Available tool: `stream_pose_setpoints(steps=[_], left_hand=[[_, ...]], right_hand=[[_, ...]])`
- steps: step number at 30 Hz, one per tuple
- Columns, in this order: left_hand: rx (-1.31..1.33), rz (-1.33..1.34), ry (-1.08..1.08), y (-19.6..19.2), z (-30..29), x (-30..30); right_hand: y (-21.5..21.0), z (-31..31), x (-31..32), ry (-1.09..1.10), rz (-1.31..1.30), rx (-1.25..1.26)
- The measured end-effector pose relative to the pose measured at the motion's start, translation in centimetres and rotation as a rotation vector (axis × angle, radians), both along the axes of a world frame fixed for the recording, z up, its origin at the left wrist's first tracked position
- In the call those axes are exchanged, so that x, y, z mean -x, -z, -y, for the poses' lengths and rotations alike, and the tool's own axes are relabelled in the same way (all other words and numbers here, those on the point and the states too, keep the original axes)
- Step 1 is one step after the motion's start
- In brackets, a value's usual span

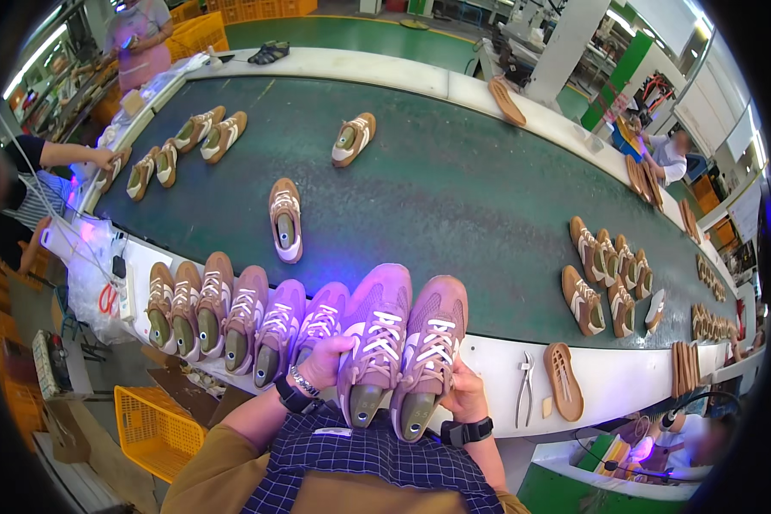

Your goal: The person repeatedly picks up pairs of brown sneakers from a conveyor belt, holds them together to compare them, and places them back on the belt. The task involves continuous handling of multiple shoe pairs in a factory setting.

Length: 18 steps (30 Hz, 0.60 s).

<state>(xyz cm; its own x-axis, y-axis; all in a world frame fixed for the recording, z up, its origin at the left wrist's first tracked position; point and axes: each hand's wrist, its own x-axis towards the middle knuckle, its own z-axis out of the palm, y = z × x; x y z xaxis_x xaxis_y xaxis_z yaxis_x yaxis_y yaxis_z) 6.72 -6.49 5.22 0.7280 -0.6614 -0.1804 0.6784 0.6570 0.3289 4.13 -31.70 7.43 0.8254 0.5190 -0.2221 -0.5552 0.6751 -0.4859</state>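
In front of my chest I hold a pair of brown sneakers side by side, toes pointing away. My left hand (321, 361) is closed on the left sneaker (377, 330), its thumb along the outer side. My right hand (465, 392) grips the right sneaker (434, 343) from its outer side. Both have white laces and an olive shoe last (417, 411) in the opening. Purple light tints the left one. Beside my left hand, a row of several similar sneakers (247, 308) stands on the white ledge (475, 364).
Pliers (525, 390) and a loose gum sole (563, 381) lie on the ledge at right. Sneakers stand on the green conveyor belt (454, 197), with a group (608, 265) at right. A yellow crate (158, 424) sits low left. Co-workers are around the line; one hand (103, 158) touches a shoe.
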Motion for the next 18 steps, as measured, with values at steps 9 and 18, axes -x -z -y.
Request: stream_pose_setpoints(steps=[9, 18], left_hand=[[-0.029, 0.051, 0.026, -1.2, 0.5, -0.2], [-0.042, 0.044, 0.028, -0.3, 0.1, 0.2]], right_hand=[[0.1, 0.2, 0.1, 0.011, 0.021, 0.044], [-1.2, -0.4, 0.4, 0.058, -0.033, 0.069]])
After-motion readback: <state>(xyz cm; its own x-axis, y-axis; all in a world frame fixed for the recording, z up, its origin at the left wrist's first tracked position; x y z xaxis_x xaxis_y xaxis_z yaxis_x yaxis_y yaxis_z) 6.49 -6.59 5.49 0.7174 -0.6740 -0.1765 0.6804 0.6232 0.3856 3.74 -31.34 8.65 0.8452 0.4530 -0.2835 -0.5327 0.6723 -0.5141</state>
